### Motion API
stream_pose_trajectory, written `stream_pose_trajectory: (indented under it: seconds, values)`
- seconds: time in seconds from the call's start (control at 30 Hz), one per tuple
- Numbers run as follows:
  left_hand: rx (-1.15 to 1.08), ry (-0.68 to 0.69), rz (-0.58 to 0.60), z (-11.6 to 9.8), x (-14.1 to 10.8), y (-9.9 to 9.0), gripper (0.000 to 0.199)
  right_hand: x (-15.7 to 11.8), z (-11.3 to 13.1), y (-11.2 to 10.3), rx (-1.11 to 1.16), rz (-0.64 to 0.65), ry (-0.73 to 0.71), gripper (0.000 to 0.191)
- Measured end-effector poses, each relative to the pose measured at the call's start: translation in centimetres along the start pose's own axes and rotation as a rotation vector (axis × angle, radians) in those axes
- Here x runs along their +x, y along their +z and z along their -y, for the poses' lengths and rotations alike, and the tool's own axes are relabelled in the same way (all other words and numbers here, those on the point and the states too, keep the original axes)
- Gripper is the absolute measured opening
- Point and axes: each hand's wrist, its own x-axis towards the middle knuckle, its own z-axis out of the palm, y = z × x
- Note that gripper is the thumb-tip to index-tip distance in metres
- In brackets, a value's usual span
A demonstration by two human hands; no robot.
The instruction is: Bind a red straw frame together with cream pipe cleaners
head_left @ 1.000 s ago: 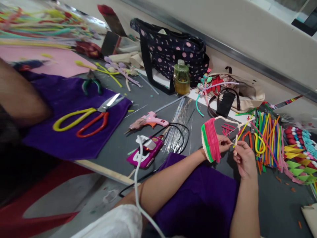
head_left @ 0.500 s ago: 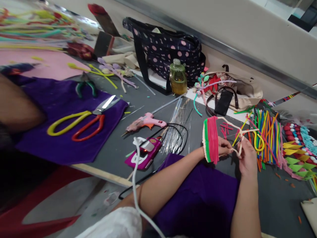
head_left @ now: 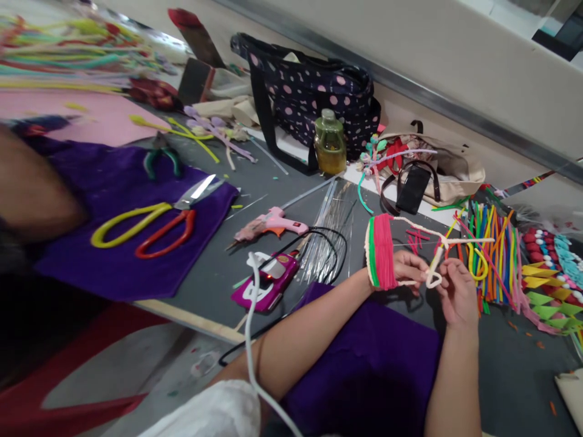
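My left hand pinches a cream pipe cleaner near a small loop bent into it. The fingers of my right hand are closed at the other side of that loop. A band of pink, green and cream pipe cleaners hangs at my left wrist, joined to the cream strand. Short pink pieces lie just beyond my left hand. Fingertips partly hide the point of grip. A purple cloth lies below my forearms.
Pink glue gun, magenta device, and scissors lie left, with green pliers behind. A bottle stands before a dotted bag. Coloured pipe cleaners lie right. Another person's arm rests far left; a white cable crosses in front.
The cream pipe cleaner between my hands has gone from a wide bend to a small closed loop. The striped band has shifted slightly left, and its free cream end points further right.
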Motion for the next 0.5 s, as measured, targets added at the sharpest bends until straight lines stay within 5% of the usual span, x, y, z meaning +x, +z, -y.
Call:
stream_pose_trajectory:
  seconds: [0.13, 0.27, 0.5]
  values:
    - [0.027, 0.117, -0.196, -0.3, 0.0, 0.2, 0.041, -0.3, -0.1, 0.4, -0.293, -0.080, -0.246, 0.029]
    - [0.138, 0.155, -0.256, -0.4, 0.0, 0.4, 0.041, -0.7, -0.3, 1.4, -0.541, -0.152, -0.370, 0.025]
    - [0.418, 0.221, -0.383, 0.9, 0.3, 1.0, 0.024, -1.5, -0.4, 2.6, -0.550, -0.273, -0.528, 0.021]
